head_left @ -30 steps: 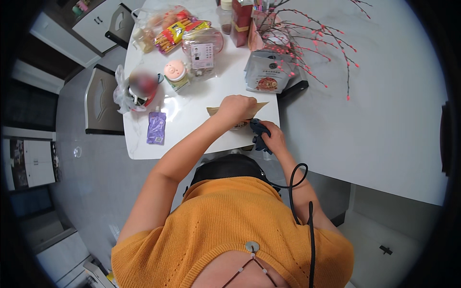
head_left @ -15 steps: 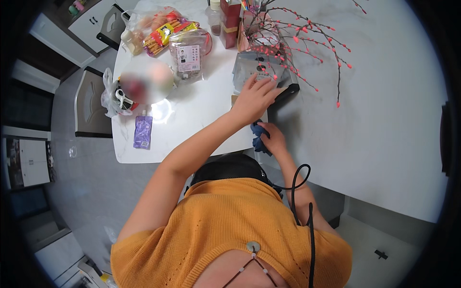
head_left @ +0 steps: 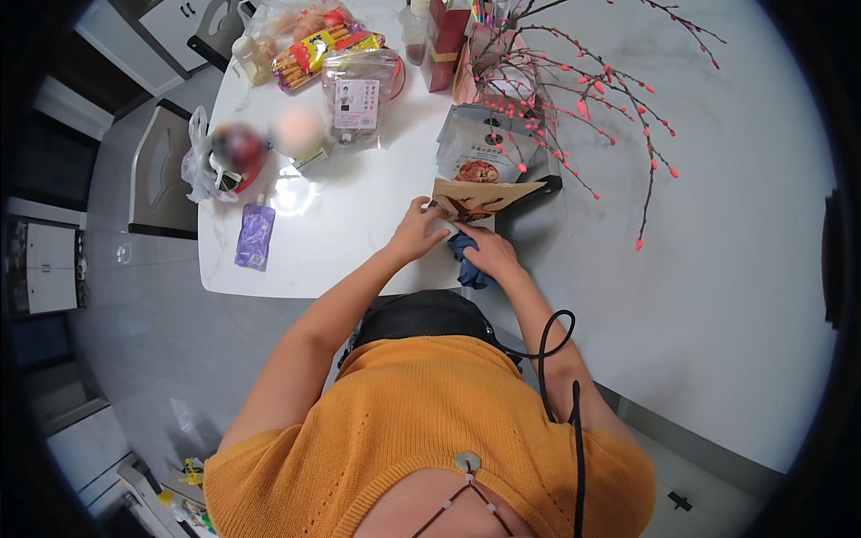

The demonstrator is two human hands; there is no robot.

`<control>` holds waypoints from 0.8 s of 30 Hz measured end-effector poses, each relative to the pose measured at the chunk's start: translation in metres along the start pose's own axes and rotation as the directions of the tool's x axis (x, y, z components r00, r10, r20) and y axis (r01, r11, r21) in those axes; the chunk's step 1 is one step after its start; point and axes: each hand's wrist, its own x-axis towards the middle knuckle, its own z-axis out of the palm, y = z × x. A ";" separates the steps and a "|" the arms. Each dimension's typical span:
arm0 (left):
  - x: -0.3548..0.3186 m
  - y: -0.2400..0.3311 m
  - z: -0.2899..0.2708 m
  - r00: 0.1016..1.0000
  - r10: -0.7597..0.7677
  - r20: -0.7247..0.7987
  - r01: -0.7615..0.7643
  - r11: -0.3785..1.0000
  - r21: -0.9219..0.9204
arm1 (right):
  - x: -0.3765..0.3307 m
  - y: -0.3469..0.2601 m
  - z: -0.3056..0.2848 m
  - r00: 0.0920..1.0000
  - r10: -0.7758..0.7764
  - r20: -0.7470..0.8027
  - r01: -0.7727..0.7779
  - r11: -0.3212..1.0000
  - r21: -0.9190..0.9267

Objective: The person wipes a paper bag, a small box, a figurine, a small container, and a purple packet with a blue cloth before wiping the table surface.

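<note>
My left hand [head_left: 416,235] is at the near edge of the table, its fingers and thumb curled around a small whitish object [head_left: 441,228] whose kind I cannot make out. Close beside it, my right hand [head_left: 491,255] grips a crumpled dark blue cloth [head_left: 468,265], with the index finger reaching toward the whitish object. Just beyond both hands stands a brown printed panel [head_left: 484,199], like a box flap or packet. Behind that, grey-white food pouches [head_left: 471,148] stand in a dark-edged holder [head_left: 545,186].
Branches with red buds [head_left: 583,108] spread over the right side. A tall red box [head_left: 446,45] and a bottle [head_left: 415,31] stand at the back. Snack bags [head_left: 323,54], a clear zip pouch [head_left: 359,99], a purple pouch [head_left: 256,237] and a plastic bag [head_left: 199,161] lie leftward.
My left hand has come down from over the pouches to beside my right hand and now holds the whitish object. The brown panel has come into view. My right hand has shifted slightly left with the cloth.
</note>
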 end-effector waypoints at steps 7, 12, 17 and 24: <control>0.039 0.001 0.013 0.999 0.038 0.038 -0.037 0.999 -0.039 | 0.023 0.013 -0.012 0.997 0.071 -0.026 -0.073 0.995 -0.068; 0.041 -0.003 0.013 0.999 -0.039 0.024 0.041 0.996 -0.083 | 0.030 0.014 -0.015 0.999 0.048 -0.018 -0.049 0.997 -0.059; 0.024 -0.006 -0.002 0.994 -0.107 -0.017 0.106 0.992 -0.075 | 0.028 0.019 -0.008 0.999 0.043 -0.002 -0.043 0.999 -0.027; 0.006 -0.053 -0.050 0.945 -0.202 -0.257 0.203 0.979 -0.024 | 0.018 0.004 0.005 0.995 0.079 -0.053 -0.075 0.994 0.081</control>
